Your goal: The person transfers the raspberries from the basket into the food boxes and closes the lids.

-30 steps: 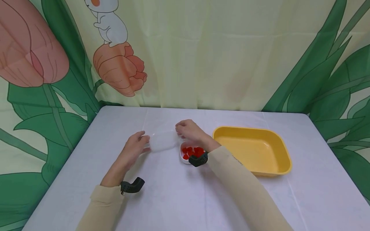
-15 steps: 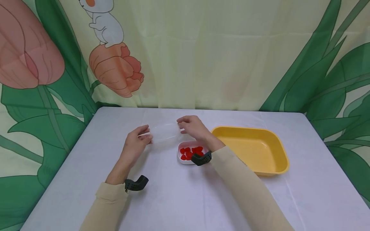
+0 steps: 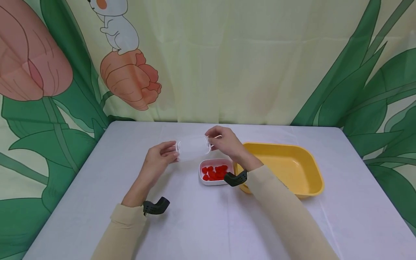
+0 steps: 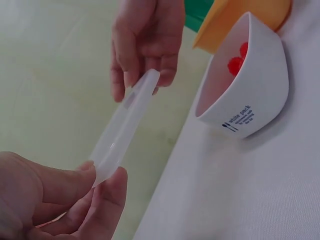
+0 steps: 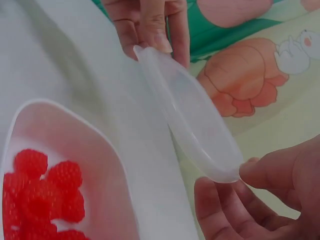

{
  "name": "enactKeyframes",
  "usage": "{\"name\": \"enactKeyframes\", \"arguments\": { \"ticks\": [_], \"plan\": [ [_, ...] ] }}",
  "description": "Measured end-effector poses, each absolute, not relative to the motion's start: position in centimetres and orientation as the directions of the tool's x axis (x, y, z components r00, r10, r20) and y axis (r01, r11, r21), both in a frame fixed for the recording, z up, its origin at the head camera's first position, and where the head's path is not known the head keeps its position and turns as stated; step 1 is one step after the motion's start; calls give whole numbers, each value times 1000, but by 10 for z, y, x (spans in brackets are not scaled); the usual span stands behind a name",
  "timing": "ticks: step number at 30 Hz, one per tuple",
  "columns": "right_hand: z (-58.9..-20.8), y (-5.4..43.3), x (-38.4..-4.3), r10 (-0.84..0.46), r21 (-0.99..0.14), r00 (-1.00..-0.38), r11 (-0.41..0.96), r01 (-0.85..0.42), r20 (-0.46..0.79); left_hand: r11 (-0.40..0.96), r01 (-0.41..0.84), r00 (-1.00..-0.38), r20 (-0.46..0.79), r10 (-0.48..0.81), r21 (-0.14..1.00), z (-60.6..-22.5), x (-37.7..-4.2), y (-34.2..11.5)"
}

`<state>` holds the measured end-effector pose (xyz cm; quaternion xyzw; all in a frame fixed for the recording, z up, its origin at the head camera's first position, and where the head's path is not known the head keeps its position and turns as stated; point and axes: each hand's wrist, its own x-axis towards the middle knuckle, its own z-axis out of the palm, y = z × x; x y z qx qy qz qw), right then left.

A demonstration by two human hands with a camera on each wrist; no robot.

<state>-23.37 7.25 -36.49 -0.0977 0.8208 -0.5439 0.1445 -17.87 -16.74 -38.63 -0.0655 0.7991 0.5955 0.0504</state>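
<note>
Between both hands is a translucent plastic lid [image 3: 193,147], raised off the table. My left hand [image 3: 158,157] pinches its left end between thumb and fingers, and my right hand [image 3: 225,142] pinches the opposite end. In the right wrist view the lid [image 5: 192,117] appears tilted, showing its rim. Just nearer than the lid stands a small white container [image 3: 211,183] on the table, uncovered. Several red raspberries [image 5: 47,195] lie inside it. Printed lettering and a fork-and-spoon mark show on the container's side [image 4: 245,117] in the left wrist view.
A yellow tray [image 3: 292,173] stands right of the white container, partly behind my right forearm. White cloth covers the table [image 3: 195,224]. A patterned curtain [image 3: 247,72] hangs along the table's back edge.
Both hands have moved slightly up and to the right with the lid, away from the white container. The lid's tilt has changed. The container and tray stay in place.
</note>
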Motion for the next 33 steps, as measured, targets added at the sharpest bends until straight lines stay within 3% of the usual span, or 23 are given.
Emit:
{"name": "enactKeyframes", "arguments": {
  "ticks": [14,22,33],
  "plan": [
    [-356,99,-226,-408,-903,-890,429,7,-201,267,-137,-983,-164,79,954,-385,-180,-162],
    [-352,117,-223,-480,-897,-858,439,-55,-182,282,-93,-977,-142,162,955,-381,-178,-157],
    [-350,139,-216,-538,-934,-830,353,-62,-148,296,-13,-973,-80,216,955,-379,-178,-153]
  ]
}}
